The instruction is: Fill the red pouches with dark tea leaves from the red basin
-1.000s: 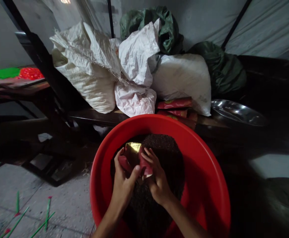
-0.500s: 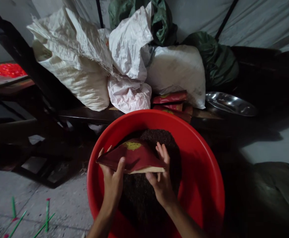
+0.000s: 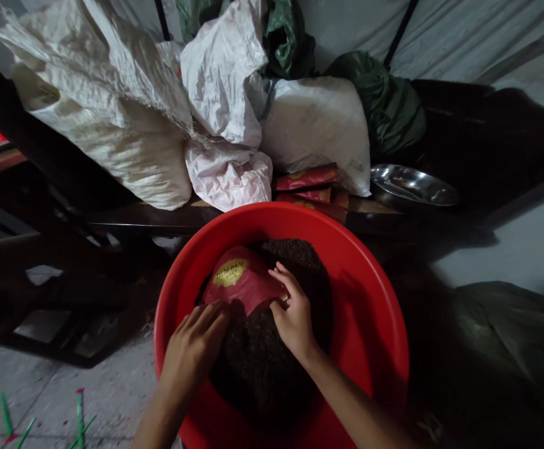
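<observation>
A dark red paper packet (image 3: 243, 280) with a yellow printed patch is tilted over a heap of dark, loose, crumbly material (image 3: 262, 355). The heap lies in a big red plastic tub (image 3: 397, 324). My right hand (image 3: 295, 315) grips the packet's right end between thumb and fingers, near its pale open edge. At the lower left corner, my left hand (image 3: 197, 340) has its fingers bent over the packet's edge, back of the hand up; its thumb is hidden. The inside of the packet does not show.
Behind the tub, a dark bench (image 3: 136, 215) bears white woven sacks (image 3: 126, 143), green bags (image 3: 384, 106), more red packets (image 3: 306, 178) and a shiny metal dish (image 3: 416, 185). Green sticks (image 3: 80, 415) lie on the floor at left. A dark bag-like shape (image 3: 505, 324) is at right.
The packet has gone from lying level to tilted, its printed side more toward me. My left hand has turned from thumb on top to back up. The view has shifted slightly right.
</observation>
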A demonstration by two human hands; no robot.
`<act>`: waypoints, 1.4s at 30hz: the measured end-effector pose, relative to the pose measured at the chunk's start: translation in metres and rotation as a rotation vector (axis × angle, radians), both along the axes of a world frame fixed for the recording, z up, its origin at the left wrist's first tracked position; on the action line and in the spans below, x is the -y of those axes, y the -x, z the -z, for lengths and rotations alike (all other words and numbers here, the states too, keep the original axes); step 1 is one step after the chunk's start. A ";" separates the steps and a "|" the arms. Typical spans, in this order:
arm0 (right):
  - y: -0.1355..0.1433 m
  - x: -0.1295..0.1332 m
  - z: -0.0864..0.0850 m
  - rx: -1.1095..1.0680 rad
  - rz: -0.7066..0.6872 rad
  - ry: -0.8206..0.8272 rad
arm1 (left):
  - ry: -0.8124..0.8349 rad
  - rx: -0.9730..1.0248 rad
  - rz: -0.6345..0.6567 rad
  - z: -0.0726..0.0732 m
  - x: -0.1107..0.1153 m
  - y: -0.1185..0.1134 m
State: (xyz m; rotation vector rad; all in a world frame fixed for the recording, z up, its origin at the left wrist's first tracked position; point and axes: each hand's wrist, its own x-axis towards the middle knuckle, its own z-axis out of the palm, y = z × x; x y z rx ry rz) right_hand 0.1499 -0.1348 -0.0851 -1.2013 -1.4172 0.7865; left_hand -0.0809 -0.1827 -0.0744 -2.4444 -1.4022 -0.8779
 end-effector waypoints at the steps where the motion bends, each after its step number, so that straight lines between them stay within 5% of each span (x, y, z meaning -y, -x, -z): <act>1: 0.001 0.000 0.004 0.010 0.000 0.013 | 0.009 0.076 -0.017 -0.002 -0.002 0.000; 4: -0.001 0.004 0.020 -0.078 -0.056 0.078 | 0.043 0.344 -0.168 -0.011 -0.012 -0.002; 8: -0.028 -0.013 0.044 -0.187 -0.333 0.204 | -0.007 0.450 -0.449 -0.018 -0.035 -0.006; 13: -0.063 -0.088 0.069 0.571 -0.038 0.488 | -0.108 0.517 -0.295 0.004 -0.062 -0.004; 16: -0.059 -0.104 0.087 0.700 -0.002 0.541 | -0.225 0.499 -0.280 0.017 -0.068 -0.001; 19: -0.044 -0.083 0.102 0.740 -0.028 0.448 | -0.186 0.428 -0.287 0.016 -0.066 -0.006; 23: -0.026 -0.023 0.108 0.794 -0.183 0.431 | 0.042 0.380 -0.325 0.001 -0.053 -0.023; 28: -0.010 0.039 0.105 0.846 -0.369 0.493 | 0.152 0.261 -0.113 -0.010 -0.050 -0.031; 32: -0.010 0.052 0.073 0.655 -0.425 0.460 | 0.191 0.191 -0.006 -0.019 -0.054 -0.030; 36: -0.016 0.039 -0.012 0.434 -0.379 0.090 | 0.249 0.131 0.063 -0.027 -0.052 -0.027; 39: -0.009 0.012 -0.072 0.617 -0.305 -0.106 | 0.229 0.184 0.098 -0.024 -0.053 -0.024; 42: 0.011 -0.021 -0.097 0.961 -0.260 -0.053 | 0.171 0.354 0.018 -0.011 -0.058 -0.023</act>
